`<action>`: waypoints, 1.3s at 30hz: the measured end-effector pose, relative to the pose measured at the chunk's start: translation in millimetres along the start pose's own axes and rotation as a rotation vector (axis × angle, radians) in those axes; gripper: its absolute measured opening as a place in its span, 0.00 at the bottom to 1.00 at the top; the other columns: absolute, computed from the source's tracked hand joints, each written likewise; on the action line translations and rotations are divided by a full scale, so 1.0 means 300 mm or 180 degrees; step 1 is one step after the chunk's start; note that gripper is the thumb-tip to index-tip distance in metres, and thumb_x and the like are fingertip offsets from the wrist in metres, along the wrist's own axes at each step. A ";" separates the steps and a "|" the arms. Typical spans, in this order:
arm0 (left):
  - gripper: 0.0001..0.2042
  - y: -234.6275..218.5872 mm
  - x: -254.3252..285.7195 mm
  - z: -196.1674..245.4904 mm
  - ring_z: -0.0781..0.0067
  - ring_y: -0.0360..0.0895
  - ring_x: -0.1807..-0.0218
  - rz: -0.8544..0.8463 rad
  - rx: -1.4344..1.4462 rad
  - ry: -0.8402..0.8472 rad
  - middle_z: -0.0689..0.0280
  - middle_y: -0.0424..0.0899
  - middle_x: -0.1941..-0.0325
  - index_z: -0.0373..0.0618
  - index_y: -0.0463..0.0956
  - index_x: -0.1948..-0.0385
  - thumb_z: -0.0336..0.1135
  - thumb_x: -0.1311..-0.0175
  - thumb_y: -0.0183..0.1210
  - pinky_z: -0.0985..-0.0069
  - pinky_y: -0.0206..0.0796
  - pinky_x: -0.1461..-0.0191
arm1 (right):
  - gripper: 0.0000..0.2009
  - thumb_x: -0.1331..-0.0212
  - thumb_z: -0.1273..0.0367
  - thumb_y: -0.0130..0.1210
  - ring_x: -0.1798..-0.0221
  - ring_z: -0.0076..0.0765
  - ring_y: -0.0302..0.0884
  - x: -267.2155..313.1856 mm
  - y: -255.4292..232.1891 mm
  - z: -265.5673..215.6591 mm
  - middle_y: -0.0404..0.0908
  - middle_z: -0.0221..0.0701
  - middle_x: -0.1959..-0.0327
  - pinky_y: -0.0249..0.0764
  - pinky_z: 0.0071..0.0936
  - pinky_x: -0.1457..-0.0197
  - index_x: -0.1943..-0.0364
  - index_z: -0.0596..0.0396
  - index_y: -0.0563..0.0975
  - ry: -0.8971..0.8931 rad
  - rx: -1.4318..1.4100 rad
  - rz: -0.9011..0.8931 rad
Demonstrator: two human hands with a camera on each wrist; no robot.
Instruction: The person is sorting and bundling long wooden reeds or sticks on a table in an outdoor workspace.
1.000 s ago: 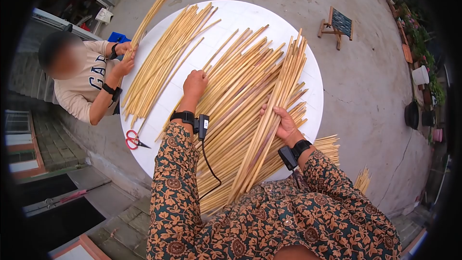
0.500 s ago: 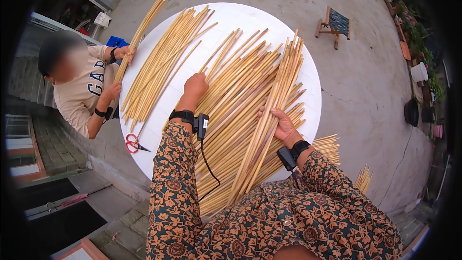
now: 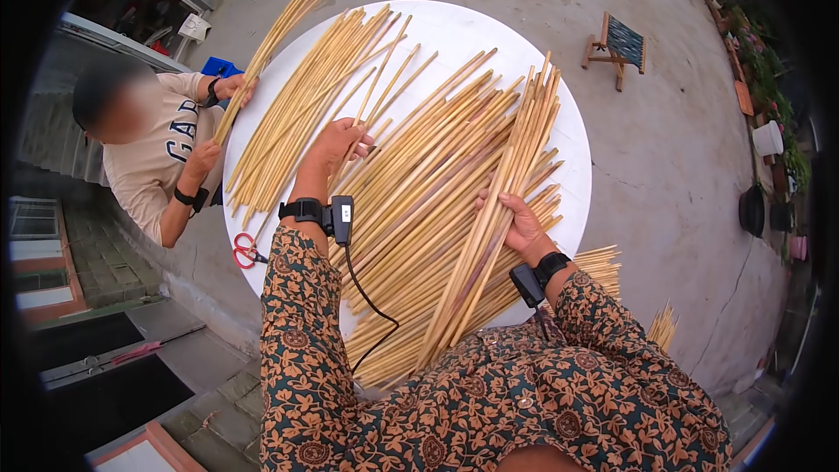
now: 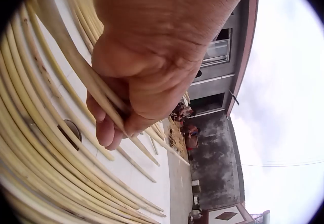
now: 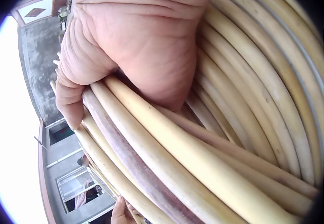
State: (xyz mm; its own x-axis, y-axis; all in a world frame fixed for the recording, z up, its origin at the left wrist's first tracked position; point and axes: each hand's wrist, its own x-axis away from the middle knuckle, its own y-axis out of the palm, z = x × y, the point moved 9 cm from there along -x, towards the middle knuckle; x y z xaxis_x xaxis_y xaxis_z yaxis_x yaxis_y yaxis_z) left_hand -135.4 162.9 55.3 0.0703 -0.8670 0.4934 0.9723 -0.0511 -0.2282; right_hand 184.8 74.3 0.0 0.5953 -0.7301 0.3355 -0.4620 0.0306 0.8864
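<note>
Left hand [image 3: 332, 145] pinching thin sticks [image 4: 76, 61], right hand [image 3: 524, 227] gripping a bundle [image 3: 516, 162]: a slack right grip could let long ends splay across the worktop [image 3: 573, 135].

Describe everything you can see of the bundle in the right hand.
The bundle is of long, slim sticks, wood or cane by the look, smooth and pale yellow, one streaked purplish brown. Its ends are uneven, and it fans slightly toward the shirt. It slants across the other sticks on the white table. The right hand grips it near the middle; no tie shows.
</note>
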 end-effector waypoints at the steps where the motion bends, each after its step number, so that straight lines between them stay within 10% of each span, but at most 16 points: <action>1: 0.12 -0.004 0.014 0.013 0.83 0.75 0.73 -0.0129 0.0195 0.0033 0.68 0.81 0.67 0.43 0.73 0.56 0.41 0.34 0.52 0.83 0.67 0.69 | 0.18 0.45 0.69 0.58 0.51 0.38 0.78 -0.003 0.000 0.002 0.79 0.38 0.57 0.76 0.39 0.45 0.51 0.60 0.71 -0.0014 -0.0008 0.0017; 7: 0.10 -0.006 0.078 0.059 0.83 0.74 0.75 -0.0528 0.0992 0.0195 0.70 0.79 0.67 0.45 0.72 0.56 0.36 0.35 0.53 0.87 0.65 0.73 | 0.21 0.45 0.71 0.58 0.50 0.40 0.77 -0.002 -0.007 0.017 0.78 0.38 0.56 0.76 0.41 0.45 0.47 0.57 0.68 0.0024 -0.0100 -0.0004; 14: 0.09 -0.013 0.045 -0.003 0.79 0.71 0.79 0.0134 -0.0592 0.0153 0.67 0.76 0.74 0.42 0.73 0.61 0.35 0.37 0.51 0.78 0.64 0.75 | 0.25 0.45 0.72 0.58 0.50 0.40 0.76 -0.004 0.027 0.030 0.77 0.37 0.56 0.76 0.43 0.45 0.42 0.49 0.65 -0.0018 -0.0126 -0.0022; 19: 0.12 0.073 0.081 0.024 0.43 0.77 0.60 0.0538 -0.1917 0.0587 0.43 0.79 0.63 0.40 0.67 0.55 0.33 0.38 0.47 0.55 0.68 0.56 | 0.25 0.45 0.72 0.57 0.50 0.40 0.76 -0.003 0.054 0.040 0.77 0.37 0.56 0.76 0.42 0.45 0.42 0.50 0.64 -0.0021 -0.0090 -0.0041; 22: 0.12 0.119 0.122 0.012 0.38 0.74 0.56 0.0801 -0.2255 0.0792 0.42 0.78 0.61 0.40 0.68 0.55 0.35 0.38 0.47 0.52 0.65 0.52 | 0.25 0.44 0.72 0.57 0.50 0.40 0.76 -0.006 0.044 0.040 0.77 0.37 0.56 0.76 0.42 0.45 0.42 0.51 0.64 -0.0049 -0.0075 -0.0004; 27: 0.13 0.178 0.160 0.018 0.43 0.75 0.56 0.1097 -0.2071 0.1210 0.45 0.79 0.58 0.41 0.70 0.55 0.34 0.41 0.53 0.54 0.66 0.51 | 0.24 0.44 0.72 0.57 0.50 0.40 0.76 -0.008 0.030 0.029 0.77 0.37 0.56 0.76 0.42 0.45 0.42 0.51 0.64 -0.0095 -0.0026 -0.0003; 32: 0.09 -0.079 0.115 -0.018 0.44 0.76 0.58 0.2239 -0.2612 0.0883 0.51 0.74 0.57 0.42 0.72 0.60 0.30 0.41 0.52 0.56 0.70 0.55 | 0.24 0.44 0.71 0.57 0.51 0.39 0.76 -0.019 0.010 0.039 0.77 0.37 0.56 0.76 0.42 0.45 0.42 0.51 0.65 -0.0012 -0.0034 0.0009; 39: 0.10 -0.183 -0.060 -0.168 0.45 0.78 0.57 0.1962 -0.3378 0.0318 0.48 0.70 0.50 0.39 0.73 0.59 0.26 0.42 0.50 0.57 0.73 0.56 | 0.24 0.45 0.72 0.57 0.50 0.39 0.77 -0.035 -0.017 0.033 0.78 0.37 0.55 0.76 0.42 0.45 0.43 0.54 0.65 0.0067 -0.0078 0.0099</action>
State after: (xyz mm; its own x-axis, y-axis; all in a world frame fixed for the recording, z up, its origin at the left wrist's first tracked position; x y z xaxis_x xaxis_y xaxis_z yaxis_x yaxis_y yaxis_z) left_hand -201.4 156.2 16.7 0.3906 -0.9206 0.0057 0.1163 0.0431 -0.9923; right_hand 174.6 75.1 -11.2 0.5948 -0.7139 0.3695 -0.4645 0.0699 0.8828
